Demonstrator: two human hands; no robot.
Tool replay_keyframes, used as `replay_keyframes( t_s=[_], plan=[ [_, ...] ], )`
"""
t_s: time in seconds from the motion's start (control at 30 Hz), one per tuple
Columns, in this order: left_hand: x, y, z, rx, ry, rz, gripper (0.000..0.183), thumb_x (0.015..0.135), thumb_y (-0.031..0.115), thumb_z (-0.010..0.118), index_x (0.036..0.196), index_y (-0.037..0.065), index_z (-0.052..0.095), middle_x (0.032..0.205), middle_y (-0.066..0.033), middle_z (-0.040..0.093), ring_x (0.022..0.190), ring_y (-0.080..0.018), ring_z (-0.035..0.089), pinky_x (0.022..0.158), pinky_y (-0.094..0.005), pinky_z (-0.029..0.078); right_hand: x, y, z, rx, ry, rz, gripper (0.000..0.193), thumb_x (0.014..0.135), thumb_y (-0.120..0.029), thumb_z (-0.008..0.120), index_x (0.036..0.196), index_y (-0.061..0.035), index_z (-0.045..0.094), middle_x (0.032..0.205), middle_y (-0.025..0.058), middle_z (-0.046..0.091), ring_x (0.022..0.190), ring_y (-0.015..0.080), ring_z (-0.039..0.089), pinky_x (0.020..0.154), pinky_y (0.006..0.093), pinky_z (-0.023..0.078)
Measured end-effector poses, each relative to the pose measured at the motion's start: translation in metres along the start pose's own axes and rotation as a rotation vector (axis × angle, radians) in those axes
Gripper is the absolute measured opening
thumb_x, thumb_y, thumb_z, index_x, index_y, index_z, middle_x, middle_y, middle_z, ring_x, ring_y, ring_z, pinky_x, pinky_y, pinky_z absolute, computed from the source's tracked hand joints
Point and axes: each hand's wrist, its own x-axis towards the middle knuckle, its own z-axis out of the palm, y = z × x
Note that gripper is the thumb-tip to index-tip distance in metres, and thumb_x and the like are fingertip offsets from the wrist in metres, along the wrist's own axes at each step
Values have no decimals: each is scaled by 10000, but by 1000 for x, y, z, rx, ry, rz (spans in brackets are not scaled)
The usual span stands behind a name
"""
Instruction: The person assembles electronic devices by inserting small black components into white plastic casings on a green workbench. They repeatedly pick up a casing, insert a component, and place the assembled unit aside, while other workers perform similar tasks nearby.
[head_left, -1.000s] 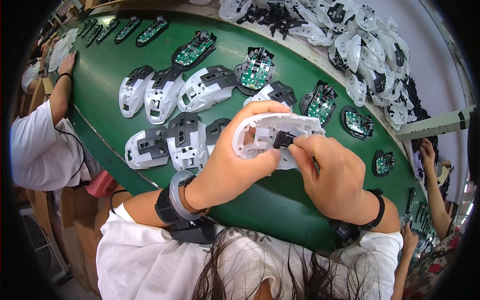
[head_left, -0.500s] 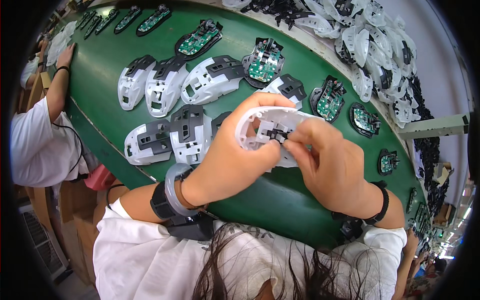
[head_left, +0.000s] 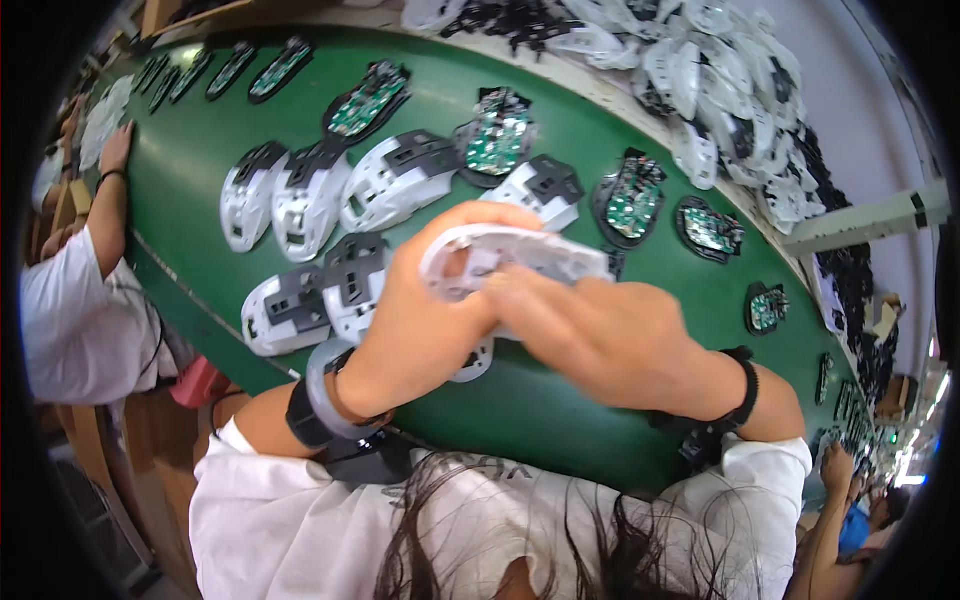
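My left hand (head_left: 425, 315) is wrapped round a white mouse top shell (head_left: 545, 248), whose hollow inside faces up. My right hand (head_left: 620, 345) has its fingertips pressed together inside that shell, close to the left thumb. Motion blurs these fingers, and whatever they pinch is hidden. Beyond and left of my hands lie several white and dark grey mouse shells, among them one shell (head_left: 400, 180) in the far row and another (head_left: 285, 308) in the near row. A further shell (head_left: 540, 192) lies just past my left fingers.
Green circuit boards on black mouse bases, such as this base (head_left: 495, 137), line the far side of the green table (head_left: 560, 450). A heap of shells (head_left: 735, 100) lies behind, near a grey beam (head_left: 870, 218). Another person's arm (head_left: 112, 200) rests at the left edge.
Both hands and the shell have shifted left. My right hand has turned flatter and reaches further across the shell, covering the black part seen inside it before.
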Motion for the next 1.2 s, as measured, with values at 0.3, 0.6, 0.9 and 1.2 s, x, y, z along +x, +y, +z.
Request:
replay_keyframes(
  t_s=[0.3, 0.6, 0.9, 1.2],
  plan=[
    [4, 9, -10, -120, -127, -125, 500, 729, 141, 660, 1174, 35, 458, 1258, -215, 530, 1091, -268, 575, 918, -379, 480, -51, 0, -50, -46, 180, -270, 257, 765, -106, 597, 1021, -97, 582, 988, 136, 629, 586, 115, 510, 501, 223, 418],
    [-5, 30, 5, -182, -376, -274, 725, 696, 146, 764, 1300, 14, 385, 1238, -156, 539, 1109, -217, 548, 971, -344, 417, -79, 42, -20, 189, -157, 544, 226, 835, -134, 613, 1042, -44, 601, 949, 162, 592, 841, 327, 595, 730, 410, 503],
    [-3, 22, 8, 818, -238, 212, 814, 637, 47, 685, 1375, 39, 342, 1135, -141, 485, 1052, -250, 523, 910, -313, 418, -60, 26, 12, 110, -423, 549, 302, 733, -23, 603, 1023, 14, 529, 910, 192, 509, 845, 326, 587, 647, 390, 528],
    [2, 22, -6, 885, -144, 388, 615, 626, 80, 712, 1205, 15, 515, 1088, -151, 567, 934, -262, 591, 851, -337, 467, -60, 24, -13, 79, -454, 613, 376, 763, 41, 550, 1134, -11, 522, 921, 160, 513, 817, 272, 589, 710, 364, 516]
  ],
)
